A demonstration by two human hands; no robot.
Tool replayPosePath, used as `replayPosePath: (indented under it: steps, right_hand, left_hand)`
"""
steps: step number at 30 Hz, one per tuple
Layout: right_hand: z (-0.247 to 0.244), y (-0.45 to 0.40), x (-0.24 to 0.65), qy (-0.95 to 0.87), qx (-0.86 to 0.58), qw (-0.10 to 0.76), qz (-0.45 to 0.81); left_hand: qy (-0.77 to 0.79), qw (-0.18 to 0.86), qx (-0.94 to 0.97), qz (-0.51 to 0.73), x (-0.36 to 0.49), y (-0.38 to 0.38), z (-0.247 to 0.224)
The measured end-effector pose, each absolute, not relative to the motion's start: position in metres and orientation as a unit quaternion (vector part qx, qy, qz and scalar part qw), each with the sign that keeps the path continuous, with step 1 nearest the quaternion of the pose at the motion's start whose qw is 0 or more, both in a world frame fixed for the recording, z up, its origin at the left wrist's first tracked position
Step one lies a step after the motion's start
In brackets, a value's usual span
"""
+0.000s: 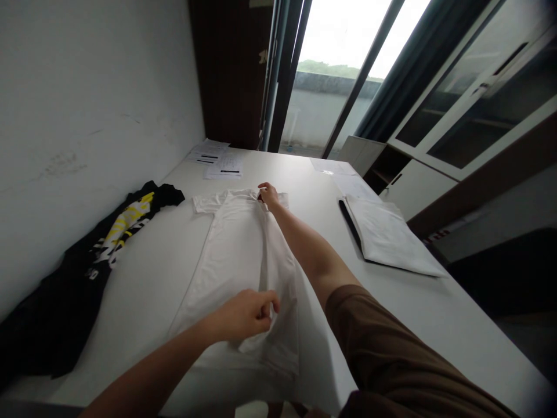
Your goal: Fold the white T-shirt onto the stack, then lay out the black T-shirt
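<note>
Shirt (237,249) (white), lengthwise away, sleeves (209,203) farthest

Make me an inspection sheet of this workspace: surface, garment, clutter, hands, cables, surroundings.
Surface: white table.
Job's things: white short-sleeved T-shirt, spread out, a raised fold running lengthwise.
Clutter: black printed garment at left; folded white cloth at right; printed papers at the far end.
Hands: right hand at the collar; left hand over the lower part; fingertip grips unclear.
Cables: nothing seen.
Surroundings: wall, window, glass-fronted cabinet.
</note>
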State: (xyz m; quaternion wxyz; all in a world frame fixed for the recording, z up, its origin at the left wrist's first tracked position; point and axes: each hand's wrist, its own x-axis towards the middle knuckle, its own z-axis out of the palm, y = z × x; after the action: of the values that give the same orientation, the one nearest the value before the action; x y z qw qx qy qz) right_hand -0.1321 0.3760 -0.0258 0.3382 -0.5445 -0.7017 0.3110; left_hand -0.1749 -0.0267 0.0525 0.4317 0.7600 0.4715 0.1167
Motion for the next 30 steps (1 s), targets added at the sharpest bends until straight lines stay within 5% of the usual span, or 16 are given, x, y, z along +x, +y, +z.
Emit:
replayPosePath:
  steps: [5, 11, 16, 30]
  right_hand:
    - [-0.027, 0.375, -0.135, -0.688, -0.538, 0.355, 0.333]
    - [-0.035, 0.361, -0.144, -0.705, -0.503, 0.326, 0.379]
    - [-0.045, 0.352, -0.147, -0.761, -0.422, 0.265, 0.415]
    - [-0.042, 0.367, -0.018, -0.678, -0.682, 0.27, 0.048]
  left_hand:
    - [0.455, 0.544, 0.698, 0.103, -0.18, -0.025, 0.046]
    - [0.502, 0.39, 0.768, 0.076, -0.193, -0.023, 0.042]
    - [0.451, 0.397, 0.798, 0.039, -0.195, -0.023, 0.046]
    - [0.42, 0.339, 0.841, 0.029, -0.201, -0.018, 0.052]
